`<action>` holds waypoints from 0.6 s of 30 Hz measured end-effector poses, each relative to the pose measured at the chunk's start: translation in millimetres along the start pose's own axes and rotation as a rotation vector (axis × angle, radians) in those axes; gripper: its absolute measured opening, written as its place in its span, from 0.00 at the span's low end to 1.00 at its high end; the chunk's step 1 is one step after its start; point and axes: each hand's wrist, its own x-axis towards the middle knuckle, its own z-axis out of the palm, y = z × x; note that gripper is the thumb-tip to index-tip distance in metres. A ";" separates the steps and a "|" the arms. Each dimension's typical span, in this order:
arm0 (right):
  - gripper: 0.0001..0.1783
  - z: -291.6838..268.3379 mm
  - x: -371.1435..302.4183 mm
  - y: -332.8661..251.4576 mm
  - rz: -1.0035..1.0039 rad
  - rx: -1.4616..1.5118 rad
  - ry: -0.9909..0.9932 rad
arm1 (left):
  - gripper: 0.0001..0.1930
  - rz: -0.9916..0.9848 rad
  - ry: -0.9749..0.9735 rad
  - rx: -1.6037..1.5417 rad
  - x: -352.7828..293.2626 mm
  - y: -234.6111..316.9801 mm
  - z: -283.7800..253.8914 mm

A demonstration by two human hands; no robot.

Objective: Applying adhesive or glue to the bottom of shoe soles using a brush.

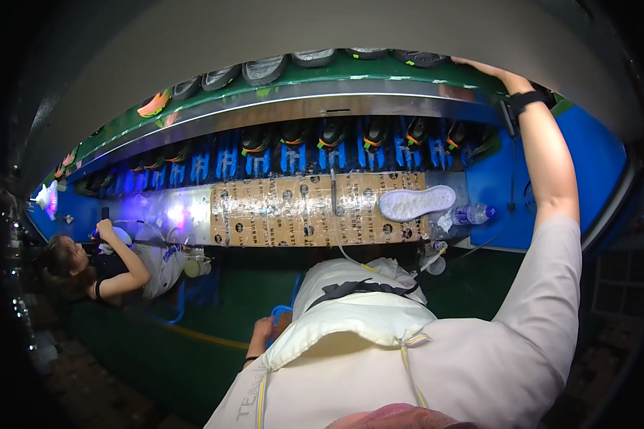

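My right hand reaches up to the green shelf belt at the far right. Its visible fingers stretch out flat toward a dark shoe; the overhanging cover hides part of the hand, and contact cannot be made out. Low beside my body, my left hand hangs by the curved blue frame of a stool; its fingers are too dim to read. On the cardboard-covered bench lies a white shoe sole, at the right end.
A water bottle lies right of the sole. A thin hose hangs over the bench middle. Blue racks holding dark shoes line the bench's back. At left, a co-worker sits near a bright lamp.
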 end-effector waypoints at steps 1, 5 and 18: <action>0.30 7.2 3.4 1.2 0.003 0.000 -0.001 | 0.19 -0.083 0.006 -0.043 -0.6 22.2 -3.0; 0.36 60.9 35.2 43.0 0.001 -0.105 0.008 | 0.21 -0.147 0.133 -0.230 14.2 53.6 -24.1; 0.51 105.0 71.1 -26.9 -0.151 -0.095 0.224 | 0.20 -0.093 0.076 -0.018 32.0 77.2 -81.0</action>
